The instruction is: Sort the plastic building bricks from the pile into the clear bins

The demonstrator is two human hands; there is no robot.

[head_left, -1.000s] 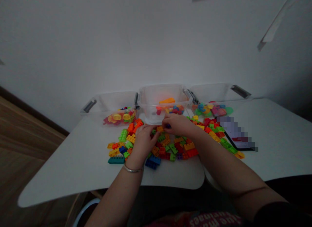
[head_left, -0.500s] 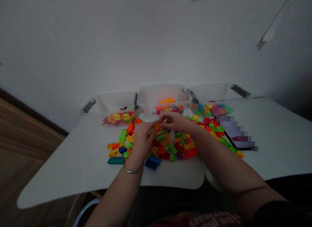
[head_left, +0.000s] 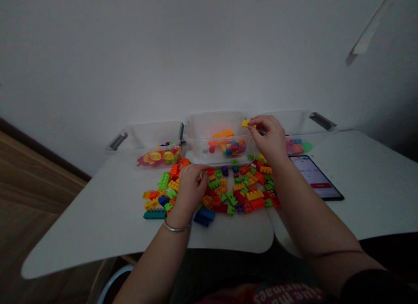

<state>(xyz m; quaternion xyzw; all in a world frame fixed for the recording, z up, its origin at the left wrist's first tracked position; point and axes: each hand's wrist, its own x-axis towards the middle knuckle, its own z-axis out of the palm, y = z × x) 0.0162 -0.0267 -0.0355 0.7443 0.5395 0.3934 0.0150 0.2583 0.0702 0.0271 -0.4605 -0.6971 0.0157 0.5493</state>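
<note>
My right hand [head_left: 269, 136] is raised over the right side of the middle clear plastic bin [head_left: 196, 140]. Its thumb and forefinger pinch a small yellow toy brick [head_left: 245, 123]. My left hand [head_left: 192, 182] stays low over the pile of toy bricks [head_left: 231, 197], its fingers curled and thumb near the forefinger. Whatever may be between them is hidden; a red brick [head_left: 210, 171] shows right by the fingertips. Inside the middle bin lie an orange piece [head_left: 223, 133] and several red, blue and yellow ones.
A left clear bin [head_left: 143, 136] holds yellow and red pieces; a right clear bin [head_left: 294, 121] has colourful pieces, partly behind my right hand. A phone [head_left: 318, 177] lies right of the bricks. A white wall [head_left: 209, 55] rises behind the white table [head_left: 98, 208].
My right hand has moved up and right, away from my left hand, and now holds the yellow brick by the middle bin. The left hand has barely moved. The orange brick between them no longer shows.
</note>
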